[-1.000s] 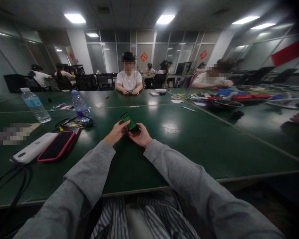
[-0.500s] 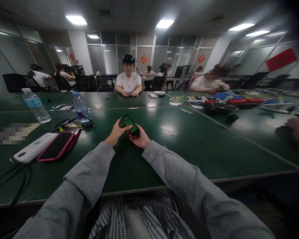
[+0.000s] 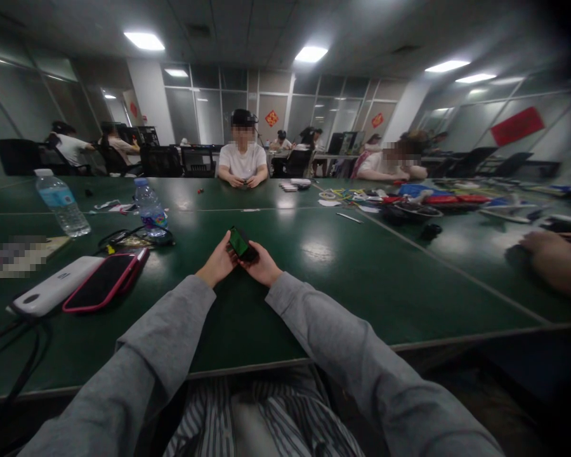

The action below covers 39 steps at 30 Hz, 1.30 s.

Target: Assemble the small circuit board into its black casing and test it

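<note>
A small black rectangular device with a green face [image 3: 240, 242] is held up over the table between both hands; whether the green is a screen or a circuit board I cannot tell. My left hand [image 3: 220, 259] is closed around its left edge, thumb at the upper corner. On the lower right side, my right hand [image 3: 262, 263] grips it with the fingers partly hidden beneath. The device is tilted, so its dark right side shows.
To the left lie a red-edged phone [image 3: 99, 284], a white power bank [image 3: 57, 285] with a black cable, glasses [image 3: 136, 237] and two water bottles [image 3: 63, 204] [image 3: 150, 209]. A pen [image 3: 349, 218] and a cluttered pile [image 3: 423, 198] are right. A person [image 3: 242, 155] sits opposite.
The device has tilted, showing less green face and more dark side. My left thumb has moved off its face to the upper left edge. The view has shifted slightly.
</note>
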Tool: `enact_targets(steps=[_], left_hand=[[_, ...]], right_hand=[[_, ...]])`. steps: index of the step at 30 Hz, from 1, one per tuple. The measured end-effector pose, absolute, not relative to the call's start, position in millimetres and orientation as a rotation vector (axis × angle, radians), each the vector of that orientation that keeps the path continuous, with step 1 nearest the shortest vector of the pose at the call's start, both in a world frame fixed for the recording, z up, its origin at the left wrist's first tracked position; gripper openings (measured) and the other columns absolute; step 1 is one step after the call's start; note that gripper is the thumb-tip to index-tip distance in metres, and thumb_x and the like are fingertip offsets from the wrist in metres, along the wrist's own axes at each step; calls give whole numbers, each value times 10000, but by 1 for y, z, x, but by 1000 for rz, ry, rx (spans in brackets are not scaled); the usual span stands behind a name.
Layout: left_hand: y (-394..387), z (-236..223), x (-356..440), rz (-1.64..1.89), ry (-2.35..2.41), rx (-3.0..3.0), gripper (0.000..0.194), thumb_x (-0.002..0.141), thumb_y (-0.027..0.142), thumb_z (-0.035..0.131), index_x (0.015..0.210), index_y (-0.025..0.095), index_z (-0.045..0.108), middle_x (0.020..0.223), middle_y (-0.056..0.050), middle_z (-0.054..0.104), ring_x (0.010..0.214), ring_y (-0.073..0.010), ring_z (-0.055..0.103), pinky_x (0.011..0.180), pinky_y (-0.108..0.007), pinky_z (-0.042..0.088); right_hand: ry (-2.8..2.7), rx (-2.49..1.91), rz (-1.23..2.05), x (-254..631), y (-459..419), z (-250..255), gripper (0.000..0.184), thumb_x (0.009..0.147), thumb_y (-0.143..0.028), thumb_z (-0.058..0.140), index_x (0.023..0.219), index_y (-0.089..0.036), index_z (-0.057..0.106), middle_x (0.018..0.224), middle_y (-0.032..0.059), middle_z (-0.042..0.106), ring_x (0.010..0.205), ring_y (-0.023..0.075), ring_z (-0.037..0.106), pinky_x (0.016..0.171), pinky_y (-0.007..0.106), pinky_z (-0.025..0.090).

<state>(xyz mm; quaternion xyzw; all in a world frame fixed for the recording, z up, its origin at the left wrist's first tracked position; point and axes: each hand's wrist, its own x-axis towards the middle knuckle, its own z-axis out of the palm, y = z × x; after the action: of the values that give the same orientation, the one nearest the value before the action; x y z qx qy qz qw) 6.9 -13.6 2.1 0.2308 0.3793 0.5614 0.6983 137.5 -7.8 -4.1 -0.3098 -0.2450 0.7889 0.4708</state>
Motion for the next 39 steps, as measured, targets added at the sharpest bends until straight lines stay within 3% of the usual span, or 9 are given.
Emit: enact_targets(steps=[10,18,24,27,31,39], left_hand=[[-22,9,12,1265,827,457,415,931,532,561,1049,145,653,743,-51,650,646,-161,623,628,-273,487],[-24,11,9,1263,762,472,509,948,597,469,1007,127,654,794,-90,675,749,-203,658,735,-323,509],[-27,12,7,1273,761,393,575,914,658,477,1030,120,640,720,-77,644,702,-202,647,723,-328,528],[-26,10,7,1266,728,410,601,915,672,459,1055,119,647,748,-86,658,747,-216,664,766,-342,541],[-23,3,7,1297,715,398,549,941,624,451,1106,140,651,869,-105,696,835,-236,679,830,-379,549],[-22,-1,4,1312,789,333,664,915,700,403,1182,143,646,965,-148,705,921,-275,679,847,-401,546]], right_hand=[[-588,-795,1920,136,-9,-3,130,959,-294,540,885,-211,608,790,15,625,655,132,577,487,207,486],[-693,-834,1872,134,-7,-7,179,968,-357,522,903,-220,617,800,18,625,631,131,561,497,229,492],[-956,-908,1551,134,0,-21,243,898,-460,586,1020,-252,555,865,-12,618,726,140,599,609,259,510],[-1371,-915,1171,135,-3,-26,428,819,-470,674,1164,-253,546,1030,21,633,915,179,621,832,358,530],[-1855,-854,784,133,-14,-28,543,803,-360,692,1294,-209,518,1262,122,583,1197,273,553,1091,501,387],[-1903,-908,638,130,-20,-26,535,893,-360,572,1394,-216,455,1347,149,530,1282,316,506,1131,548,353]])
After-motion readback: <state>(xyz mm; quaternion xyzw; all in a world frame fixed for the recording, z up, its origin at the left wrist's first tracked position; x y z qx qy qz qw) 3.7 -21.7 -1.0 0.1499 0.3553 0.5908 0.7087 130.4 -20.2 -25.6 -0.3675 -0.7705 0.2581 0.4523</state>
